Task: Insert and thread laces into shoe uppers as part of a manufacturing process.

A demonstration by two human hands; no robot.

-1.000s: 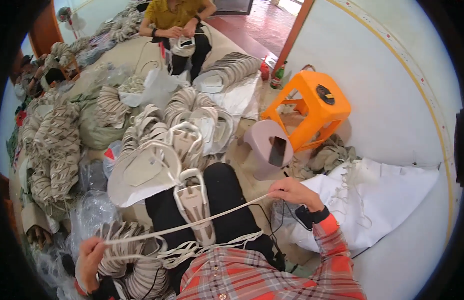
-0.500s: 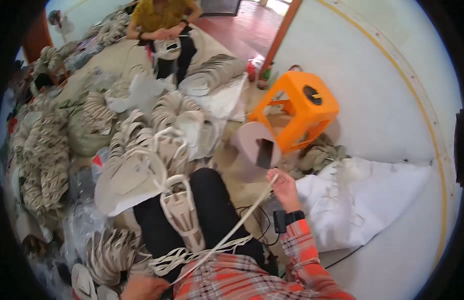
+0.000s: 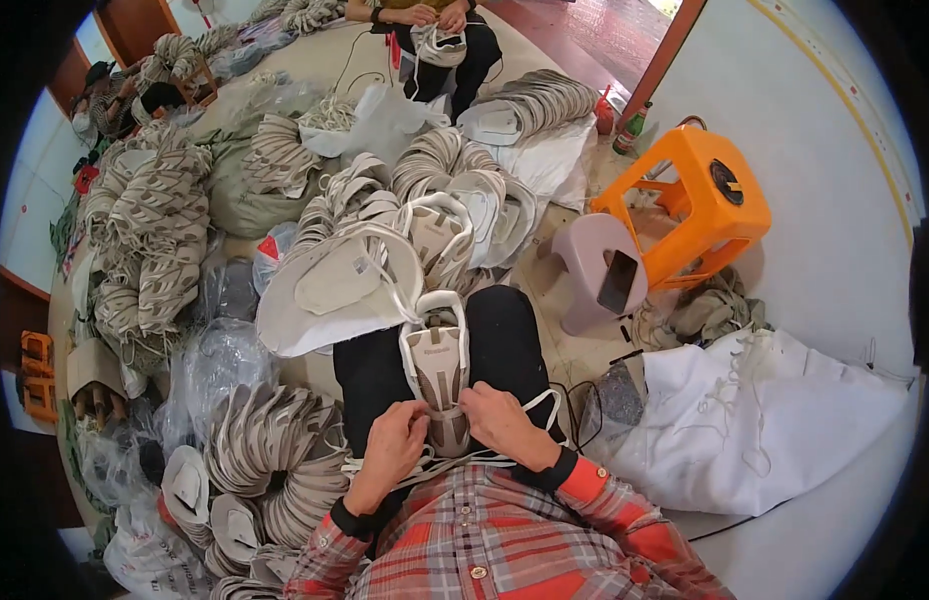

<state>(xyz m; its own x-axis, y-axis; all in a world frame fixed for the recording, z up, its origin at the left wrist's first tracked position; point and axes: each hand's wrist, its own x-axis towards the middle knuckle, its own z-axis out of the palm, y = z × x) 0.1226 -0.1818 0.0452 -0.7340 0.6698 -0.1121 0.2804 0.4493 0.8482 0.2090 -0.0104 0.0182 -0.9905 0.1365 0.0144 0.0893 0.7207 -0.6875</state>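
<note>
A beige and brown shoe upper [image 3: 435, 348] lies in my lap between my black-trousered thighs. My left hand [image 3: 394, 440] pinches at the left edge of its lower part. At the opposite edge, the fingers of my right hand [image 3: 502, 418] are also closed. Both hands seem to grip a thin pale shoelace [image 3: 474, 461], whose loose lengths trail across my lap under my wrists; the fingertips partly hide it. Just beyond, a large cream shoe upper piece [image 3: 284, 310] rests by my left knee, beside another laced upper [image 3: 436, 232].
Stacked uppers [image 3: 254, 440] and clear plastic bags [image 3: 214, 375] crowd my left. To the right stand a mauve stool [image 3: 584, 250] bearing a phone [image 3: 617, 280], an orange stool [image 3: 684, 195] and a white sack [image 3: 724, 420]. A co-worker [image 3: 434, 30] sits ahead, handling an upper.
My hands, which were far apart with the lace pulled taut between them, have come together at the upper in my lap. The view has tilted and shifted.
</note>
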